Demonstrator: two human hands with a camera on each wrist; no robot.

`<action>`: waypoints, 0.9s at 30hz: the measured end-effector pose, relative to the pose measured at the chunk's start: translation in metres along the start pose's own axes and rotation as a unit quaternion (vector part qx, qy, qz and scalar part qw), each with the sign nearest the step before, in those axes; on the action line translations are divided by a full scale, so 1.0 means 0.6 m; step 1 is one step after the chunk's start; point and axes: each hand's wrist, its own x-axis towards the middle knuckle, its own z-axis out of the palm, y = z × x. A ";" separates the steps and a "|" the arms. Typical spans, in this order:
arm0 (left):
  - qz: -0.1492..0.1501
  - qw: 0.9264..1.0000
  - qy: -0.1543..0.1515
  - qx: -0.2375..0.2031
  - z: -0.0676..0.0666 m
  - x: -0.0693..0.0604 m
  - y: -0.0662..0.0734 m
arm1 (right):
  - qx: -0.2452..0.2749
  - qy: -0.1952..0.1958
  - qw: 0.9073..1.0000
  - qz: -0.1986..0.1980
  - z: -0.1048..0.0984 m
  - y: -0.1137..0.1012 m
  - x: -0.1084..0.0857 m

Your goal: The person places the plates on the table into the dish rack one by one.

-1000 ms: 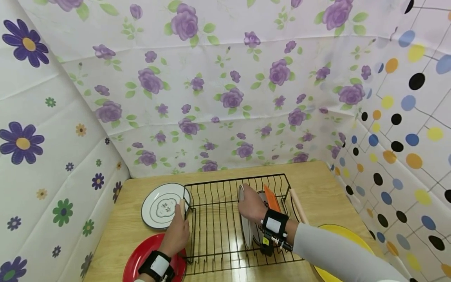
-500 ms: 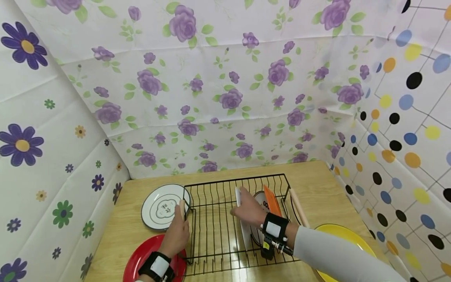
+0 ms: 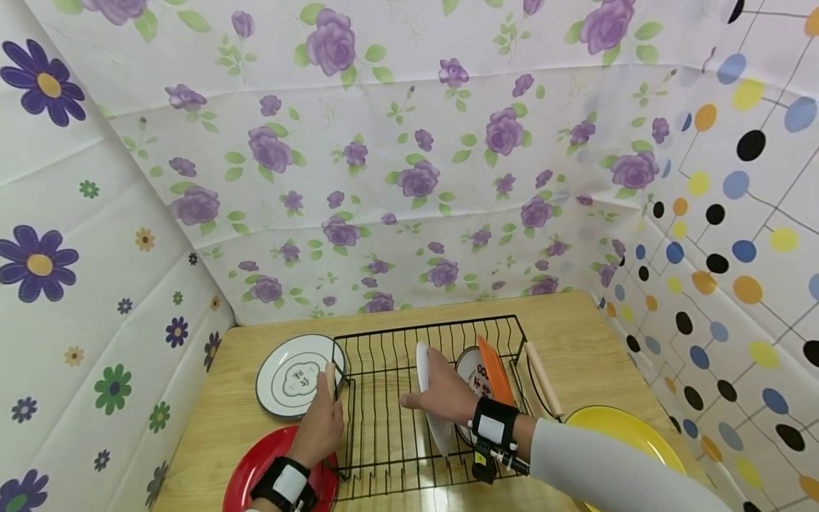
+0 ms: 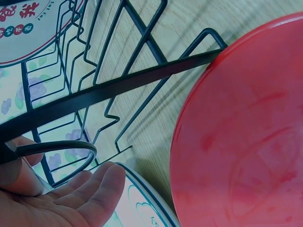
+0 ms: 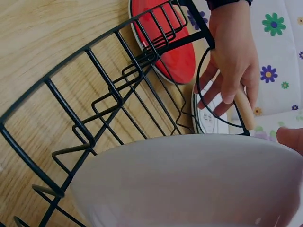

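A black wire dish rack (image 3: 425,326) with wooden handles stands on the table. My left hand (image 3: 323,428) holds its left wooden handle (image 5: 244,108), thumb on top and fingers below. In the rack's middle, my right hand (image 3: 448,390) holds a white plate (image 3: 439,434) on edge, thumb to its left and fingers mostly hidden behind it. In the right wrist view, that plate (image 5: 180,175) fills the lower part, with the thumb (image 5: 289,137) by its rim. Right of it stand a white plate with lettering (image 3: 470,366) and a flat orange piece (image 3: 494,370).
Left of the rack lie a white plate with a dark rim (image 3: 281,384) and a red plate (image 3: 256,473). A yellow plate (image 3: 630,430) lies to the right, partly under the right sleeve. Patterned cloth walls (image 3: 397,142) surround the table.
My right hand has moved left along the rack with the white plate, which now leans slightly. More of the lettered plate shows. The left hand stays on the handle.
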 end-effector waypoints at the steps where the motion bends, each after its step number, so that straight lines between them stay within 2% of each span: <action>1: 0.000 1.000 0.001 -0.002 0.000 0.000 0.000 | -0.005 0.003 1.000 -0.006 0.000 -0.002 -0.001; 4: 0.007 1.000 0.003 -0.010 0.000 -0.002 -0.001 | -0.011 0.020 0.999 -0.022 -0.009 -0.018 -0.006; 7: 0.007 1.000 0.000 -0.013 0.000 -0.001 -0.001 | -0.011 0.051 0.998 -0.039 -0.035 -0.040 -0.015; 11: -0.002 1.000 -0.006 -0.019 0.000 -0.001 0.000 | -0.018 0.107 0.992 -0.057 -0.093 -0.057 -0.032; 15: -0.009 0.999 -0.013 -0.030 -0.002 -0.001 0.003 | -0.073 0.178 0.979 -0.068 -0.161 -0.040 -0.055; 19: -0.007 1.000 -0.008 -0.018 -0.002 -0.001 0.003 | -0.137 0.239 0.960 -0.046 -0.221 0.013 -0.084; 22: -0.004 1.000 -0.003 -0.015 -0.001 0.000 0.001 | -0.171 0.261 0.950 -0.017 -0.255 0.070 -0.113; 24: -0.001 1.000 -0.003 -0.018 -0.002 0.000 0.001 | -0.196 0.263 0.945 0.005 -0.268 0.116 -0.134; 27: -0.001 1.000 -0.009 -0.019 -0.002 0.000 0.000 | -0.232 0.237 0.942 0.053 -0.271 0.184 -0.164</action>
